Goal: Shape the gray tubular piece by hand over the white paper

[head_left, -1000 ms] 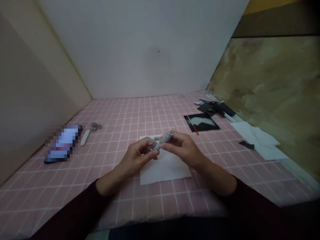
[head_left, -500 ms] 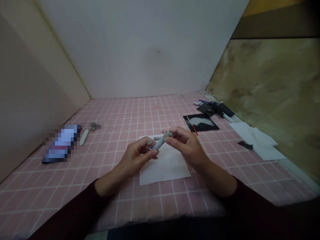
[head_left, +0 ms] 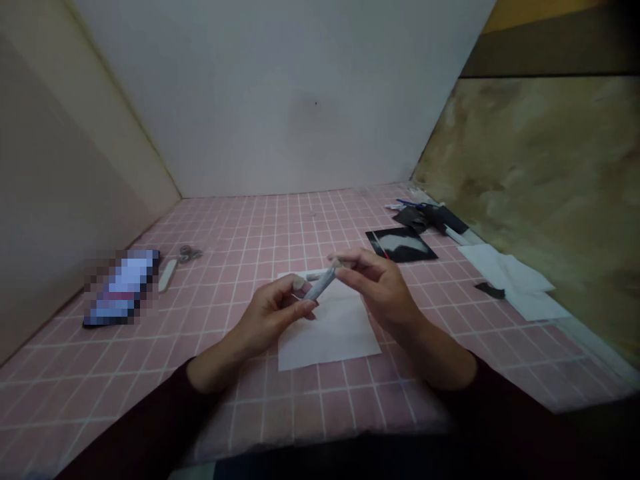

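A slim grey-blue stick-like piece (head_left: pixel 320 285) slants up to the right between my two hands, above a white sheet of paper (head_left: pixel 327 340). My left hand (head_left: pixel 275 308) pinches its lower end between thumb and fingers. At the upper end, the thumb and fingertips of my right hand (head_left: pixel 377 283) close on its tip and cover part of it. A second short greyish stick-like bit (head_left: pixel 315 276) shows just behind the piece. What the piece is made of, I cannot make out.
To the left lie a phone with a blurred screen (head_left: pixel 123 288), a pale flat stick (head_left: pixel 168 275) and a small grey coiled lump (head_left: pixel 189 253). On the right are a black picture card (head_left: pixel 407 248), dark scraps (head_left: pixel 440 217) and white papers (head_left: pixel 515 277). Pink checked cloth (head_left: pixel 240 233) covers the table.
My right fingers have shifted over the piece's upper end, whose knobbly tip showed before and is now mostly covered. My left hand keeps its grip almost unmoved.
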Action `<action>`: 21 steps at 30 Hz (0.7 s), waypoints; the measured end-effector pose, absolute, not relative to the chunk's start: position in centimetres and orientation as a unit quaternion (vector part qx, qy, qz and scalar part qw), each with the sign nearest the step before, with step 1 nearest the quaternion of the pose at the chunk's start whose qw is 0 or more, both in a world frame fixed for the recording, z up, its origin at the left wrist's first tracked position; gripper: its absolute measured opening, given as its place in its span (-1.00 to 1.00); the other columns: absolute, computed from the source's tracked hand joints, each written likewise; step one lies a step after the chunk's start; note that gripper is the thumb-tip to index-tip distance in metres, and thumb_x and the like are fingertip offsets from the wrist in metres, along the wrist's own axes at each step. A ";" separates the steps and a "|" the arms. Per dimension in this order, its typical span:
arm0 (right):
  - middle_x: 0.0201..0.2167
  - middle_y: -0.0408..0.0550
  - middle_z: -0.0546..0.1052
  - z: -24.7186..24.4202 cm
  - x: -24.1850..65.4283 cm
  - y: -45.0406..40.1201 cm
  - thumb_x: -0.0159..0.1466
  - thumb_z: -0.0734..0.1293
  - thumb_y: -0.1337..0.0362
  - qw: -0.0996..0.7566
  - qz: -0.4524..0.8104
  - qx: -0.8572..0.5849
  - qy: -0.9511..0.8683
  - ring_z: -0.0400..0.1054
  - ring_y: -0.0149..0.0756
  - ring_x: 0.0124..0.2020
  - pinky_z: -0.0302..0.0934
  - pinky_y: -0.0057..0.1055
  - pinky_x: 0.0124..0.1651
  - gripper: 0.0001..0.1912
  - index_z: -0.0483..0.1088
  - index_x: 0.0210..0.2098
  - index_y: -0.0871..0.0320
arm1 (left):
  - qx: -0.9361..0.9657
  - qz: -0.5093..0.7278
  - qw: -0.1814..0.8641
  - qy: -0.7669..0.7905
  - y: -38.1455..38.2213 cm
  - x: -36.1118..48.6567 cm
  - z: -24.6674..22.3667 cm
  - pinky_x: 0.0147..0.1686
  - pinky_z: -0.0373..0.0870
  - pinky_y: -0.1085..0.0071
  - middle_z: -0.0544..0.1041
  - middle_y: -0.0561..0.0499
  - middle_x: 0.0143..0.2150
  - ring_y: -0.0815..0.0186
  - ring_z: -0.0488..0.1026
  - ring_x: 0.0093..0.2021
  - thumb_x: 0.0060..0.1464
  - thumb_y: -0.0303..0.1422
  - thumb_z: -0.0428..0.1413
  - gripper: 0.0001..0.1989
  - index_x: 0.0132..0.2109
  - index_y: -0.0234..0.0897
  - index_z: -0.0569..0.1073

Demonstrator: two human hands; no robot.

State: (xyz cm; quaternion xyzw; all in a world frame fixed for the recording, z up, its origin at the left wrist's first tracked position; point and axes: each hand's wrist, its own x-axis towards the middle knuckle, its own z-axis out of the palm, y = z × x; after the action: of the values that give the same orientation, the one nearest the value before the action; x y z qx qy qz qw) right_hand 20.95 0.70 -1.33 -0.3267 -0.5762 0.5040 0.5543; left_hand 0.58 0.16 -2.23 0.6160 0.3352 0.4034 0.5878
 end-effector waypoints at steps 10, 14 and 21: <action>-0.29 -0.16 0.55 -1.5 20.6 0.8 0.20 0.50 0.25 0.557 0.535 -0.302 -0.559 0.42 -0.38 -0.25 0.30 -0.38 -0.10 -0.82 0.59 -0.18 0.03 | 0.594 0.392 0.620 0.331 0.0 0.6 -1.4 -0.33 0.44 0.50 0.56 0.03 -0.28 0.42 0.55 -0.37 0.10 -0.36 0.29 -0.83 -0.21 -0.33 0.50; -0.32 -0.14 0.55 -1.4 20.7 0.8 0.20 0.50 0.22 0.507 0.559 -0.289 -0.589 0.43 -0.35 -0.28 0.32 -0.34 -0.11 -0.87 0.59 -0.24 0.07 | 0.591 0.400 0.620 0.326 0.0 0.6 -1.4 -0.34 0.43 0.51 0.55 0.05 -0.30 0.43 0.54 -0.37 0.11 -0.35 0.29 -0.84 -0.21 -0.32 0.51; -0.33 -0.13 0.55 -1.4 20.9 0.7 0.19 0.50 0.20 0.509 0.545 -0.310 -0.589 0.42 -0.33 -0.28 0.32 -0.31 -0.12 -0.82 0.59 -0.21 0.08 | 0.587 0.401 0.625 0.323 0.0 0.7 -1.5 -0.33 0.44 0.51 0.54 0.05 -0.30 0.43 0.54 -0.37 0.09 -0.35 0.30 -0.83 -0.22 -0.32 0.51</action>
State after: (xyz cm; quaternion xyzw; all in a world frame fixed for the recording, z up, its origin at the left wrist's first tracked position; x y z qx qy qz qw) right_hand 20.88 0.73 -1.37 -0.3098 -0.5894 0.5454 0.5091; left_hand 0.68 0.02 -1.52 0.5869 0.3232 0.4012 0.6246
